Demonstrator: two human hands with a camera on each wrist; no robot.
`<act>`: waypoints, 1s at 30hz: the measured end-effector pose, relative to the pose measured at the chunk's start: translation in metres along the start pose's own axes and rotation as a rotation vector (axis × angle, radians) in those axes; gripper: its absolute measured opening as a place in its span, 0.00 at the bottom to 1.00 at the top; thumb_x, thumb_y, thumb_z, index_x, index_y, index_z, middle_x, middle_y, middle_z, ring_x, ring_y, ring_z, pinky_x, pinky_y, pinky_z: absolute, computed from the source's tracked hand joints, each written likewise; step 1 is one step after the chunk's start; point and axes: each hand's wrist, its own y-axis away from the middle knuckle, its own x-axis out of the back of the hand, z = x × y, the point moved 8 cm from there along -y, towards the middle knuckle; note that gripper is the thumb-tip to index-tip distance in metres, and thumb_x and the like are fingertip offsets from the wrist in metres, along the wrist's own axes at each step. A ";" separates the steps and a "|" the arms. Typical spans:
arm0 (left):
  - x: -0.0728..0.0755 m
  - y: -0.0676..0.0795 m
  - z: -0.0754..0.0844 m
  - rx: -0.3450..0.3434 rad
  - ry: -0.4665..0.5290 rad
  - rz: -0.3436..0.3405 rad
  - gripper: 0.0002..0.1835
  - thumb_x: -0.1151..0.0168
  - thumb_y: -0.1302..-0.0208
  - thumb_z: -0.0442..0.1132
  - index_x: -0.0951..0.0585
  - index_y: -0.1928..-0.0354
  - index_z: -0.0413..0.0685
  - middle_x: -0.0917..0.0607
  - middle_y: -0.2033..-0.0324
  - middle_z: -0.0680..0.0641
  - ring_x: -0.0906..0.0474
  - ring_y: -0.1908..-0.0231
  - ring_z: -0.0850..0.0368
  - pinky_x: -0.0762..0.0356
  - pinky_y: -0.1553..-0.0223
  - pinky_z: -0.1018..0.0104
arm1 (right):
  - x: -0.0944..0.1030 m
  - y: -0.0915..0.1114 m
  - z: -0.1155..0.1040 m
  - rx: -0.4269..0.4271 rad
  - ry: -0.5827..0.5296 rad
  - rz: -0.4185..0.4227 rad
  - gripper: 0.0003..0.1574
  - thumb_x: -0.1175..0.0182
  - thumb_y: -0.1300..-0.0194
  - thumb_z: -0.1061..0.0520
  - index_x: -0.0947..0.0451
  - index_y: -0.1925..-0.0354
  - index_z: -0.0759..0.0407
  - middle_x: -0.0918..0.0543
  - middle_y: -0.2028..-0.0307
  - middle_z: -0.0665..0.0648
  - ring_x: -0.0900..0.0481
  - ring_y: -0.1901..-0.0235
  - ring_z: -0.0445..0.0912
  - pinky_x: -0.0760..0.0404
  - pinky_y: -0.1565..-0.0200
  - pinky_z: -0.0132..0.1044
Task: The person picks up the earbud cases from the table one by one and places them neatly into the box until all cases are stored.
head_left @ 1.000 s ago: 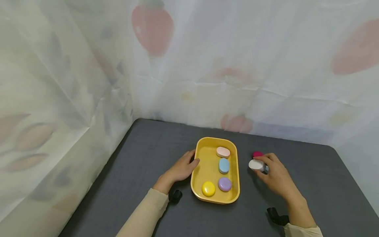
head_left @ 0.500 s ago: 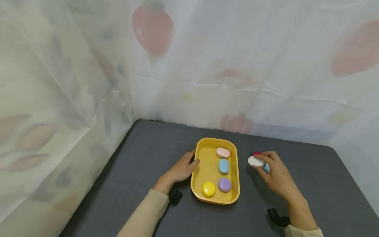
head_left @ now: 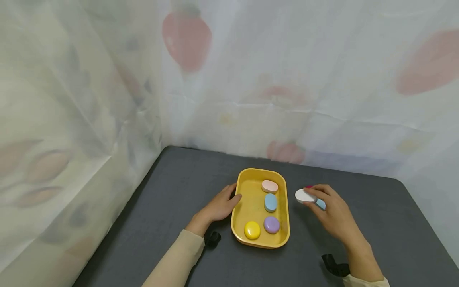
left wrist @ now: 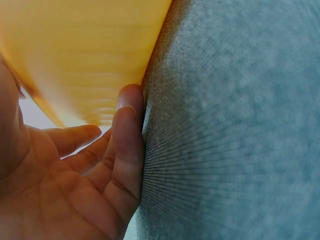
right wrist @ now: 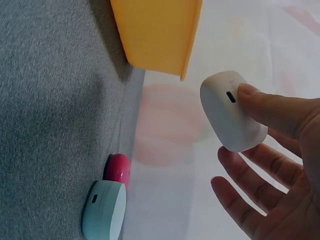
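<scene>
My right hand (head_left: 331,211) pinches a white earbud charging case (right wrist: 231,110) between thumb and fingers, above the table and right of a yellow tray (head_left: 249,205). A small port shows on the case's side in the right wrist view. Under that hand lie a light blue case (right wrist: 104,210) with a similar port and a crimson rounded case (right wrist: 118,168), both mostly hidden in the head view. My left hand (head_left: 218,204) holds the tray's left side, thumb over the rim, fingers (left wrist: 127,135) along the outer wall.
Inside the tray sit a pink case (head_left: 269,186), a blue case (head_left: 270,202), a purple round case (head_left: 271,225) and a yellow round case (head_left: 252,230). The dark grey table (head_left: 193,171) meets a printed curtain (head_left: 229,79) behind and at the left.
My right hand has lifted the white case and shifted slightly left toward the tray, uncovering more of the light blue case. The left hand and tray stay put.
</scene>
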 end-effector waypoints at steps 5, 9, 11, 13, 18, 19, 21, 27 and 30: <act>-0.001 0.000 -0.002 0.003 -0.001 -0.001 0.33 0.57 0.18 0.56 0.43 0.18 0.52 0.33 0.24 0.44 0.34 0.26 0.45 0.35 0.27 0.42 | -0.001 0.000 -0.002 -0.018 -0.013 -0.005 0.25 0.24 0.40 0.59 0.14 0.43 0.56 0.18 0.47 0.56 0.18 0.54 0.51 0.22 0.61 0.46; -0.001 0.001 -0.001 0.007 0.001 -0.006 0.34 0.57 0.18 0.56 0.43 0.18 0.53 0.34 0.24 0.44 0.34 0.26 0.45 0.35 0.27 0.43 | -0.002 0.000 -0.004 -0.018 -0.016 -0.009 0.25 0.24 0.40 0.59 0.14 0.43 0.57 0.17 0.47 0.56 0.17 0.53 0.52 0.21 0.60 0.48; -0.001 0.001 0.000 0.006 0.002 -0.007 0.34 0.57 0.18 0.56 0.43 0.18 0.52 0.34 0.24 0.44 0.34 0.26 0.45 0.35 0.27 0.43 | -0.002 0.000 -0.005 -0.014 -0.017 -0.011 0.26 0.24 0.39 0.59 0.14 0.43 0.57 0.17 0.47 0.56 0.17 0.53 0.52 0.21 0.60 0.48; -0.001 0.001 0.000 0.004 0.002 -0.007 0.33 0.56 0.18 0.55 0.43 0.18 0.52 0.34 0.24 0.44 0.35 0.26 0.45 0.35 0.27 0.43 | -0.002 -0.001 -0.006 -0.009 -0.019 -0.010 0.26 0.24 0.39 0.59 0.14 0.42 0.57 0.17 0.47 0.56 0.17 0.54 0.51 0.21 0.60 0.48; 0.000 0.001 0.002 0.002 -0.003 -0.003 0.33 0.56 0.18 0.55 0.42 0.18 0.51 0.33 0.25 0.43 0.34 0.26 0.45 0.35 0.27 0.44 | -0.002 -0.003 -0.011 -0.003 -0.031 -0.016 0.27 0.24 0.39 0.59 0.15 0.41 0.56 0.17 0.46 0.56 0.18 0.54 0.50 0.21 0.60 0.46; 0.001 0.001 0.003 0.003 -0.004 -0.003 0.33 0.56 0.18 0.55 0.42 0.18 0.51 0.33 0.25 0.43 0.34 0.27 0.46 0.35 0.27 0.44 | -0.001 -0.004 -0.013 -0.001 -0.032 -0.019 0.27 0.24 0.39 0.59 0.15 0.41 0.56 0.17 0.46 0.57 0.18 0.54 0.50 0.21 0.61 0.46; 0.001 0.001 0.003 0.005 -0.006 -0.003 0.33 0.56 0.18 0.55 0.42 0.18 0.51 0.33 0.25 0.43 0.33 0.27 0.46 0.35 0.27 0.45 | -0.001 -0.005 -0.015 -0.001 -0.034 -0.024 0.28 0.24 0.39 0.59 0.15 0.40 0.56 0.17 0.46 0.57 0.18 0.55 0.50 0.21 0.61 0.44; 0.001 0.002 0.003 0.014 -0.009 0.003 0.33 0.56 0.18 0.55 0.42 0.18 0.50 0.33 0.24 0.43 0.35 0.26 0.46 0.36 0.26 0.44 | -0.001 -0.010 -0.020 0.002 -0.031 -0.030 0.28 0.24 0.39 0.58 0.15 0.40 0.56 0.17 0.47 0.55 0.23 0.59 0.45 0.23 0.63 0.39; 0.001 0.003 0.004 0.018 -0.010 0.006 0.33 0.55 0.18 0.55 0.42 0.18 0.51 0.33 0.24 0.43 0.35 0.26 0.46 0.36 0.26 0.44 | 0.000 -0.013 -0.023 0.008 -0.032 -0.039 0.27 0.25 0.38 0.57 0.15 0.40 0.56 0.17 0.47 0.54 0.26 0.60 0.42 0.25 0.64 0.37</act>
